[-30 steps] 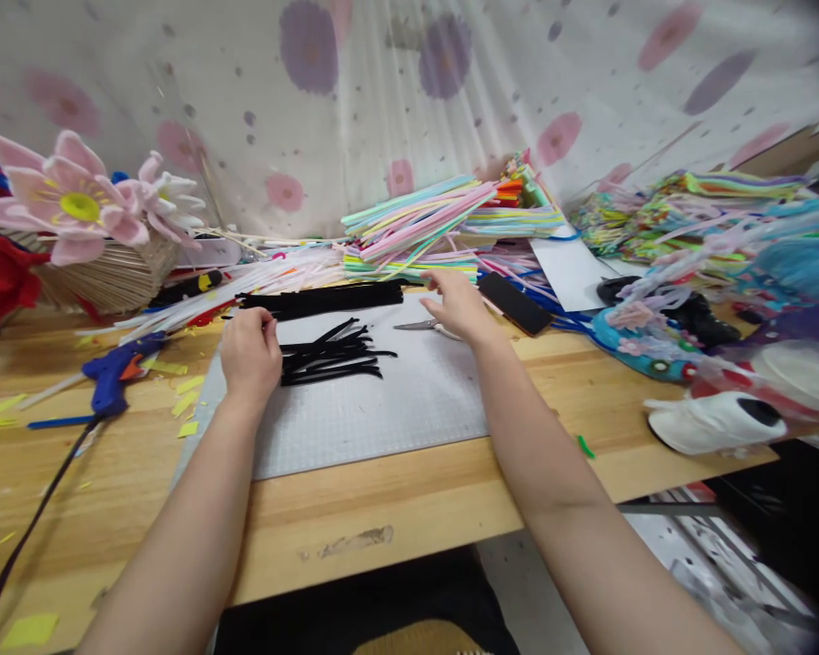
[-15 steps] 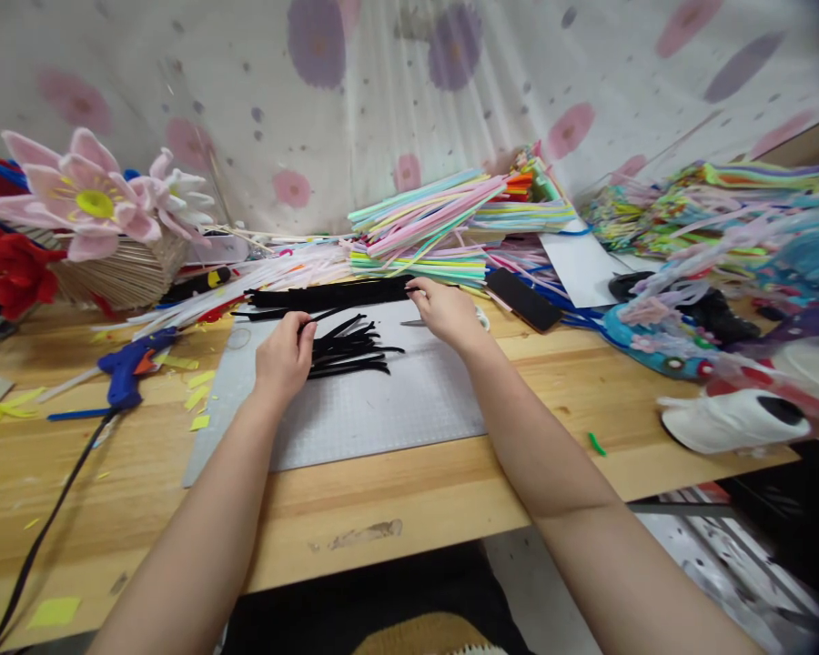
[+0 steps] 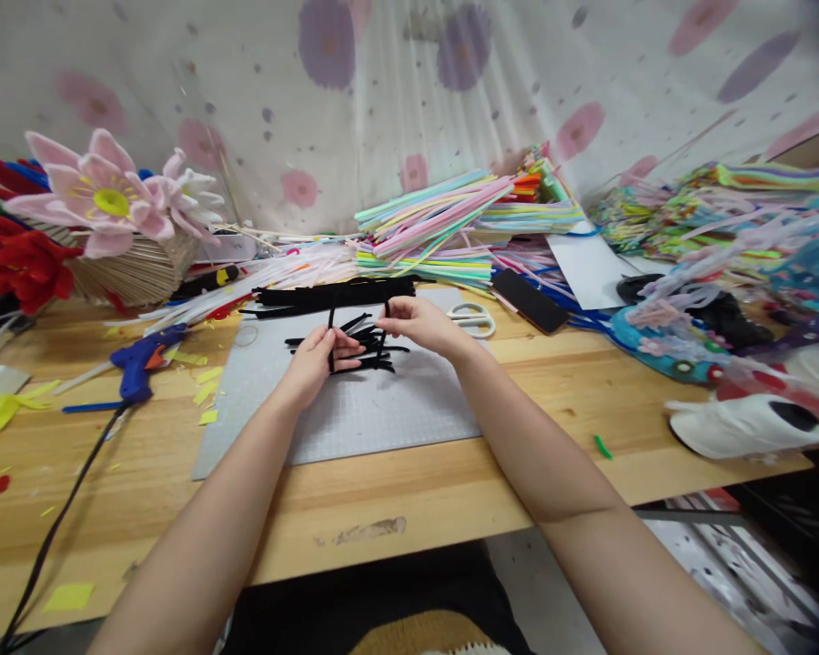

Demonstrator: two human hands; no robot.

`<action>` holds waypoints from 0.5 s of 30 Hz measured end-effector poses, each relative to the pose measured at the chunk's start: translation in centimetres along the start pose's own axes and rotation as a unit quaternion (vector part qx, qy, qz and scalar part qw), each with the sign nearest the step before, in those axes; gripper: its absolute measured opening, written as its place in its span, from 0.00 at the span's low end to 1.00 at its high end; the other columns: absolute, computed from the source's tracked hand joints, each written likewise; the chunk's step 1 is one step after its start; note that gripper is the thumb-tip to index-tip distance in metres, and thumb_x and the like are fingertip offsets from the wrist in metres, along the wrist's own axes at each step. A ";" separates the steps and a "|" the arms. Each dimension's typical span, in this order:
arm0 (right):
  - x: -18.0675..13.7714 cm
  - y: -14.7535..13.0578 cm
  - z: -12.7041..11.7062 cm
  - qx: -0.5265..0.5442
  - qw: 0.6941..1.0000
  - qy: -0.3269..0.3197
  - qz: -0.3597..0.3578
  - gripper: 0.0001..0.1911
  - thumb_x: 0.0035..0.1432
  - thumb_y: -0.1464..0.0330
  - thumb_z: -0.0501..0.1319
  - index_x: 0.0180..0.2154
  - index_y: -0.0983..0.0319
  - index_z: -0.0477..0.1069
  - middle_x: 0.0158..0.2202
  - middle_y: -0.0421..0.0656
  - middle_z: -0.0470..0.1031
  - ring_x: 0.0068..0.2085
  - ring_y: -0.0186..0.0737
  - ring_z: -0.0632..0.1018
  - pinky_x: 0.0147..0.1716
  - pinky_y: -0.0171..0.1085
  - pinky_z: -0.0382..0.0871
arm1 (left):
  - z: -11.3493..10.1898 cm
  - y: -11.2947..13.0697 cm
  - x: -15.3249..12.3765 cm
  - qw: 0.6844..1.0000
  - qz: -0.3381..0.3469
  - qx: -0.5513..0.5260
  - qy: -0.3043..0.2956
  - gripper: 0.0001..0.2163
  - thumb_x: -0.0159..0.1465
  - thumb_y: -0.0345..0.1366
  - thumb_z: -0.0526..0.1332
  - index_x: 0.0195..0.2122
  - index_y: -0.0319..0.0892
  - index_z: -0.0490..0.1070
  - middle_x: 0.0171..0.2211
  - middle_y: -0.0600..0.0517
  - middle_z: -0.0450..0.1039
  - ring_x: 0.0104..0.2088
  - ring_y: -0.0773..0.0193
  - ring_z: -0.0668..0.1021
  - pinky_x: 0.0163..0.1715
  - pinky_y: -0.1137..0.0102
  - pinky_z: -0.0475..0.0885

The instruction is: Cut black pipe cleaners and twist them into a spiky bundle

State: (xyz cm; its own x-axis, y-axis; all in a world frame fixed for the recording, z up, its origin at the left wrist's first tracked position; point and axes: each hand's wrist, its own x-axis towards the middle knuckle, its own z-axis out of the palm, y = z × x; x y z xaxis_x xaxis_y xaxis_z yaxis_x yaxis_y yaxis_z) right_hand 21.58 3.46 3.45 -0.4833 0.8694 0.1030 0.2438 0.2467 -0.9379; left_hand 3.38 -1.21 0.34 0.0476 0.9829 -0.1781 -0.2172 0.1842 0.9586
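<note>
My left hand [image 3: 314, 357] and my right hand [image 3: 416, 324] are both closed on one black pipe cleaner [image 3: 330, 329], bent between them above a grey cutting mat [image 3: 355, 409]. Under the hands lies a loose pile of short black pipe cleaner pieces [image 3: 372, 350]. A bundle of long black pipe cleaners [image 3: 334, 296] lies along the mat's far edge, just beyond my fingers.
Scissors [image 3: 473, 317] lie right of my right hand, a black phone [image 3: 527, 301] beyond them. A blue glue gun [image 3: 140, 364] and its cord sit to the left. Stacks of pastel pipe cleaners [image 3: 450, 227], a basket with fabric flowers [image 3: 109, 196], and craft clutter fill the wooden table's back and right.
My right hand left the scissors area and took one end of a black pipe cleaner from the bundle. Both hands drew it toward me and bent it over the short pieces.
</note>
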 end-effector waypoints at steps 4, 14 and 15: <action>0.4 1.0 1.6 0.051 0.999 -0.006 -0.010 0.10 0.47 0.63 0.63 0.27 0.63 0.68 0.23 0.38 0.68 0.26 0.31 0.68 0.28 0.33 0.62 | 0.2 -0.3 -0.2 0.999 -0.014 -0.015 -0.029 0.07 0.64 0.35 0.49 0.32 0.39 0.62 0.29 0.50 0.73 0.30 0.65 0.79 0.34 0.64 0.75; 0.7 2.4 3.9 0.080 0.997 0.007 -0.006 0.12 0.45 0.63 0.65 0.30 0.64 0.70 0.25 0.38 0.72 0.27 0.32 0.71 0.30 0.33 0.64 | 0.9 -1.1 -0.3 0.998 -0.010 0.024 -0.052 0.07 0.64 0.36 0.51 0.39 0.39 0.63 0.23 0.53 0.71 0.22 0.68 0.75 0.25 0.71 0.73; 0.7 2.5 3.9 0.091 0.996 0.001 -0.005 0.12 0.45 0.63 0.65 0.30 0.64 0.69 0.24 0.38 0.72 0.26 0.32 0.71 0.30 0.33 0.64 | 0.9 -1.1 -0.3 0.998 -0.007 0.028 -0.055 0.07 0.63 0.36 0.52 0.39 0.39 0.63 0.22 0.53 0.70 0.22 0.69 0.75 0.24 0.72 0.72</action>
State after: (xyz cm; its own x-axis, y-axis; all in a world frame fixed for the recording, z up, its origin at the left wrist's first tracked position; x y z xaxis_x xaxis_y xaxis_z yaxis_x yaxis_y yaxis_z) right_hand 18.55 3.04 -0.07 -0.4838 0.8678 0.1135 0.0827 0.1745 -0.9812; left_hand 4.51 -1.75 -0.49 0.1584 0.9730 -0.1681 -0.1617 0.1936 0.9677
